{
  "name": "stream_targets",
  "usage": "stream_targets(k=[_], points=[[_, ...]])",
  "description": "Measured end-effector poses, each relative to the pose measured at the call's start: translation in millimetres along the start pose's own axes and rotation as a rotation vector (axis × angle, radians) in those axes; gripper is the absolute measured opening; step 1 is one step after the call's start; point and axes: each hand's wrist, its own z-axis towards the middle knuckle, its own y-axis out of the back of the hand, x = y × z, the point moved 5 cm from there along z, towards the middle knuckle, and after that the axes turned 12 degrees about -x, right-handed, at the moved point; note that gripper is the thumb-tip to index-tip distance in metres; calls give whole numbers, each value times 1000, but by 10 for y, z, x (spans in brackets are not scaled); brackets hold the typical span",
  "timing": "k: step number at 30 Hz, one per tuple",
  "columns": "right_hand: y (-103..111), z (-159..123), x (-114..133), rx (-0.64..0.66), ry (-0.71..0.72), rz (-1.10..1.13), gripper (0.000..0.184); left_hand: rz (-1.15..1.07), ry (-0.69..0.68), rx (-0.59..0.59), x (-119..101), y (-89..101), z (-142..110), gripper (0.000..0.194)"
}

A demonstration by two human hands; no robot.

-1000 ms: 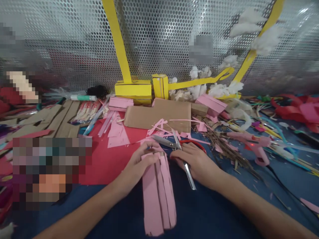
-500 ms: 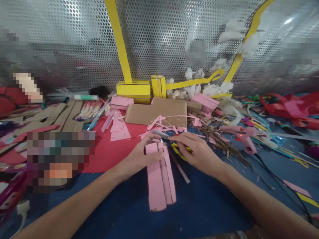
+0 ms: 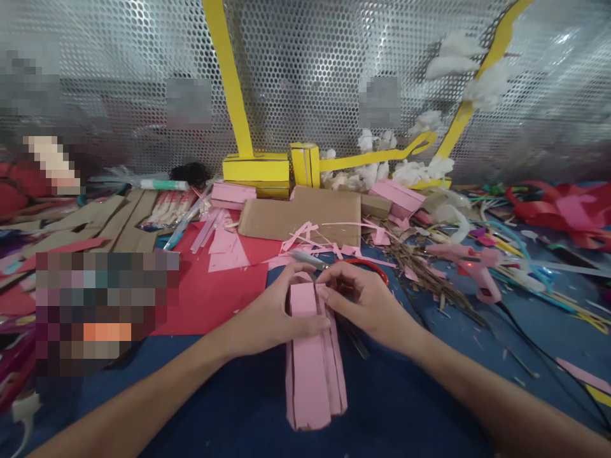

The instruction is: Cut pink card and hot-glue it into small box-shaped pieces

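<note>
The right hand [image 3: 366,301] had moved in to pinch the pink box [image 3: 309,375] — the left hand [image 3: 267,318] curled round it — so both shared the work.

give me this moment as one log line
left hand: holding pink piece | right hand: at its far end | scissors: beyond hands, partly hidden | glue gun: farther right

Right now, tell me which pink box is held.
The long pink box in front, in the left hand; the rear left box and rear right box lie near the brown cardboard, untouched.
</note>
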Motion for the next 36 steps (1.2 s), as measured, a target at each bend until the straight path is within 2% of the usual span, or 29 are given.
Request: stream_targets(k=[3,7,12,17,23,26,29,31,34,36], points=[[48,27,-52,-53,-61,98,19,34,6,-3,36,7,-2,68],[103,57,-68,-101,-66,167,22,47,26,4,31,9,-13,69],[91,45,-40,-55,-65,149,26,44,18,-4,-5,0,-15,68],[30,3,-52,-25,-83,101,24,13,15,-8,49,-4,0,72],[31,19,-54,-53,-75,101,22,-11,6,-5,64,-5,12,70],[121,52,-71,-123,-80,141,23,-57,36,-65,62,27,14,69],[187,67,-93,-163,-63,114,23,-266,205,-149,79,86,10,74],[155,61,-100,-127,-47,53,21,-420,260,-246,47,161,18,74],[80,46,-73,-67,-2,-104,16,-519,209,-420,-32,305,41,69],[143,29,-34,-79,24,-208,16,-528,161,-476,-62,351,46,66]])
